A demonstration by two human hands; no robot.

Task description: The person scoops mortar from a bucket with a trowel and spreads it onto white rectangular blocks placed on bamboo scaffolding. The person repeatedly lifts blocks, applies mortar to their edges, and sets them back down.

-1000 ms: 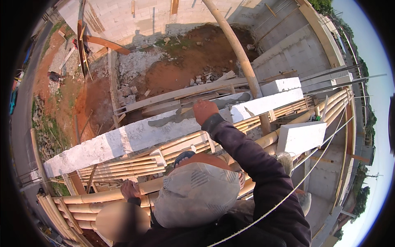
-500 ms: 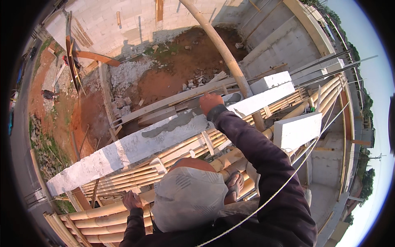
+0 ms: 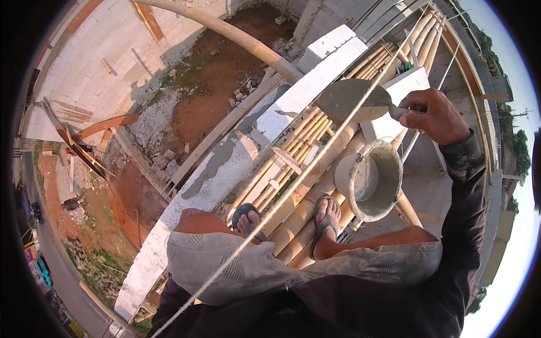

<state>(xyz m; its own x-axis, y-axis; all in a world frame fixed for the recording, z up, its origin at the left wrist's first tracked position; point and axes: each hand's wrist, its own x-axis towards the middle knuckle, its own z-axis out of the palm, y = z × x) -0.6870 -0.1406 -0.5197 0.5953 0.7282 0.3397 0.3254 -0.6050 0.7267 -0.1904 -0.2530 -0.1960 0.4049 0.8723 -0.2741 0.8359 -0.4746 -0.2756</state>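
Pale block walls (image 3: 118, 39) rise at ten o'clock behind a patch of reddish earth (image 3: 203, 110), seen from a perch of bamboo poles (image 3: 294, 235) on a building site. Toward two o'clock, a worker holds up a trowel (image 3: 350, 100), its broad grey blade pointing to nine o'clock from the right hand (image 3: 438, 115), whose thumb and fingers are wrapped around the handle. The left hand lies outside the picture, and its grip cannot be told. Behind the trowel, a white block (image 3: 404, 84) shows in part, half covered by blade and fingers. Below the blade, at three o'clock, a bucket (image 3: 389, 181) opens toward the viewer, its rim and inner wall crusted grey. Sandalled feet (image 3: 326, 217) rest on the bamboo, one near seven o'clock, the other near four, close to the bucket. Across the scene from one o'clock to seven stretches a pale rope (image 3: 311, 172), passing in front of the trowel's blade. Farther out, a long white wall (image 3: 146, 265) runs from one o'clock to between seven and eight, grey mortar (image 3: 211, 163) smeared along part of it. Beyond, a road (image 3: 70, 281) curves past at eight o'clock.
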